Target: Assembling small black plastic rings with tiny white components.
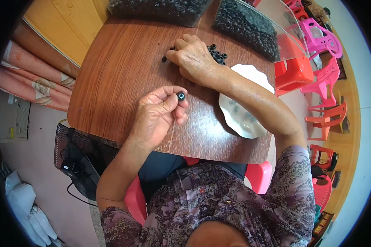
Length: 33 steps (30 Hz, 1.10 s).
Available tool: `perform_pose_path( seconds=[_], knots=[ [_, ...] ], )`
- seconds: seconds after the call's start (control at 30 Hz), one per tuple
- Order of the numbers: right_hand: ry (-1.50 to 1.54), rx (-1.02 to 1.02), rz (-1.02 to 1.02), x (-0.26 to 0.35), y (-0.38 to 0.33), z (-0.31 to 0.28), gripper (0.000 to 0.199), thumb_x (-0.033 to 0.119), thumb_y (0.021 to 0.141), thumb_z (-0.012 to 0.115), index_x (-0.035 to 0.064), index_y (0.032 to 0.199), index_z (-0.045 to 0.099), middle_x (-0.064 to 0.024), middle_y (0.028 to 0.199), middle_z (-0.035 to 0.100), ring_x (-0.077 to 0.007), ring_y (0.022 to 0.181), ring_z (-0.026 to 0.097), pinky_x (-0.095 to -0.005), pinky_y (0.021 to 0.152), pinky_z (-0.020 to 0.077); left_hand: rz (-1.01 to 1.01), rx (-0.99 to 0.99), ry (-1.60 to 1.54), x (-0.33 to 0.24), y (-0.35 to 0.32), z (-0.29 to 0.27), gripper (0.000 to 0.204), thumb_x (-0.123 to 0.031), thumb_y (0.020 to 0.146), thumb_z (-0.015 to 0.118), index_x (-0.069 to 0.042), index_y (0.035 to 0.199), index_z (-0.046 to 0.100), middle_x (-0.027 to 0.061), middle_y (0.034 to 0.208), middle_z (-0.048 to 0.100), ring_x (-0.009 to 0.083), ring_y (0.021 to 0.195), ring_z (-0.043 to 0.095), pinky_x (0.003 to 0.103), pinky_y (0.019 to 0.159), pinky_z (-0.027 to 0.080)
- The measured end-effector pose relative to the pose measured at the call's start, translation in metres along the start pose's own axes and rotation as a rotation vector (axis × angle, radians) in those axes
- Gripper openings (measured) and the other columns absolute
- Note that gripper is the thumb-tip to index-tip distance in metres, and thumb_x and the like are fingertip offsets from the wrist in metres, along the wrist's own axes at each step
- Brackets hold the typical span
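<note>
A brown wood-grain table (111, 90) fills the middle of the scene, glossy toward its near edge. Along its far side stand two clear bins, the left bin (152, 19) and the right bin (284, 26), both heaped with small black parts. A white scalloped plate (253, 74) lies at the right, partly under the right forearm. Patterned pink curtains (37, 78) hang at the left; pink plastic chairs (323, 41) and a red stool (294, 72) stand at the right.

The left hand (156, 113) pinches one black tubular piece (181, 96) between thumb and fingers, above the table's middle. The right hand (196, 57) reaches farther, fingers curled down beside loose black pieces (218, 57); whether it grips one I cannot tell.

The pinched piece is short and round, its upturned end showing a pale ring around a dark centre.
</note>
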State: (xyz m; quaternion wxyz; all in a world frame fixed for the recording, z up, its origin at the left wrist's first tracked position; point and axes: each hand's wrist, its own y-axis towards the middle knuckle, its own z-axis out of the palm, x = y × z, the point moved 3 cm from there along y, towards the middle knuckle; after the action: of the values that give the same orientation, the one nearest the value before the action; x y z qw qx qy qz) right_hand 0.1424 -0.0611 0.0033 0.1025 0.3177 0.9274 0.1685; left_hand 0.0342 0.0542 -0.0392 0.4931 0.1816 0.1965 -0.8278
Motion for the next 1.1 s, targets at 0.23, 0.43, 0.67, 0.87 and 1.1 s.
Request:
perform_pose_path(
  seconds=[0.23, 0.43, 0.67, 0.87, 1.1],
  knots=[
    [0.458, -0.088, 0.179, 0.005, -0.028, -0.049, 0.009, 0.0, 0.068, 0.06, 0.0004, 0.077, 0.059, -0.0178, 0.08, 0.063, -0.0361, 0.078, 0.059, -0.045, 0.069, 0.0461, 0.016, 0.028, 0.047, 0.002, 0.0, 0.001, 0.017, -0.01, 0.092, 0.055, 0.001, 0.104, 0.059, 0.0092, 0.085, 0.06, 0.0125, 0.064, 0.052, 0.028, 0.058, 0.041],
    [0.934, 0.025, 0.468, 0.014, -0.091, -0.087, 0.012, 0.0, 0.081, 0.061, -0.0009, 0.093, 0.064, -0.0096, 0.084, 0.067, -0.0184, 0.082, 0.063, -0.0299, 0.075, 0.049, -0.031, 0.032, 0.105, 0.014, 0.0, 0.018, 0.018, -0.01, 0.092, 0.054, 0.001, 0.106, 0.058, 0.0092, 0.086, 0.06, 0.0123, 0.066, 0.051, 0.028, 0.059, 0.042],
    [1.308, 0.037, 0.652, 0.018, -0.132, -0.1, 0.011, 0.0, 0.084, 0.064, -0.0017, 0.094, 0.064, -0.004, 0.087, 0.063, -0.0108, 0.082, 0.06, -0.024, 0.076, 0.0493, -0.063, 0.09, 0.094, 0.029, 0.007, 0.045, 0.019, -0.009, 0.093, 0.052, 0.004, 0.107, 0.057, 0.0129, 0.085, 0.061, 0.0125, 0.064, 0.054, 0.027, 0.058, 0.043],
    [1.094, -0.203, 0.605, 0.019, -0.148, -0.113, 0.011, 0.0, 0.078, 0.068, -0.0004, 0.089, 0.065, -0.0048, 0.086, 0.063, -0.0117, 0.078, 0.058, -0.0251, 0.072, 0.0479, -0.092, 0.112, 0.074, 0.047, 0.011, 0.069, 0.02, -0.008, 0.093, 0.052, 0.005, 0.108, 0.057, 0.0129, 0.085, 0.061, 0.0128, 0.065, 0.054, 0.027, 0.059, 0.044],
    [1.048, -0.383, 0.609, 0.022, -0.16, -0.122, 0.015, 0.0, 0.072, 0.072, 0.0016, 0.087, 0.068, -0.0038, 0.084, 0.063, -0.0104, 0.072, 0.055, -0.0241, 0.066, 0.0455, -0.096, 0.118, 0.077, 0.063, 0.01, 0.079, 0.022, -0.009, 0.094, 0.051, 0.005, 0.109, 0.056, 0.0138, 0.088, 0.06, 0.0135, 0.066, 0.054, 0.026, 0.061, 0.045]
  ],
)
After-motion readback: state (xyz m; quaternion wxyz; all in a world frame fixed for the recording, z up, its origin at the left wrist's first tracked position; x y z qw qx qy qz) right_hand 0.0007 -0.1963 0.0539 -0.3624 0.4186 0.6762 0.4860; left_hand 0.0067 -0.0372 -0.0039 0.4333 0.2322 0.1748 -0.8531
